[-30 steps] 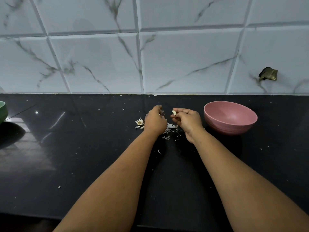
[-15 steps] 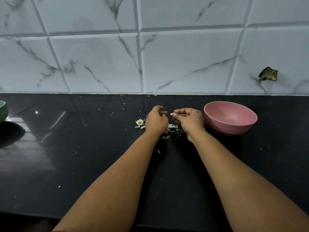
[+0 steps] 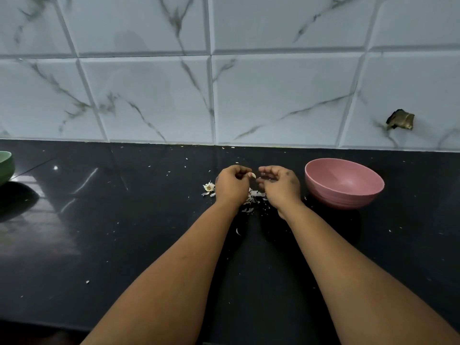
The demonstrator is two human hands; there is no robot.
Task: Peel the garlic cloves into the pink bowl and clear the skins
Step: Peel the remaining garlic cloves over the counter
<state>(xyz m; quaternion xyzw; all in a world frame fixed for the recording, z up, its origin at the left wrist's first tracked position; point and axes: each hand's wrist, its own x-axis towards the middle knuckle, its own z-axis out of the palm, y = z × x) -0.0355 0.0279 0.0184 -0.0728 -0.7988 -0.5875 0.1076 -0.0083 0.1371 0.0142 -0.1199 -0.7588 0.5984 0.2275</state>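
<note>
Two bare forearms reach over the black counter (image 3: 124, 245). Since half a second ago the hands have drawn slightly apart, and a garlic clove (image 3: 253, 175) now shows at the left hand (image 3: 232, 185) — pinched in its curled fingertips. The right hand (image 3: 280, 186) hovers just beside, fingers curled; whether they hold anything cannot be told. One heap of skins (image 3: 252, 197) lies beneath them, one garlic root stub (image 3: 209, 187) left. One pink bowl (image 3: 344, 186) sits right — one green bowl (image 3: 5, 166) far left.

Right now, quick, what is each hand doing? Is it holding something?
Left hand: fingers curled, pinching a garlic clove at its fingertips.
Right hand: fingers curled beside the clove, nothing visible in it.
</note>
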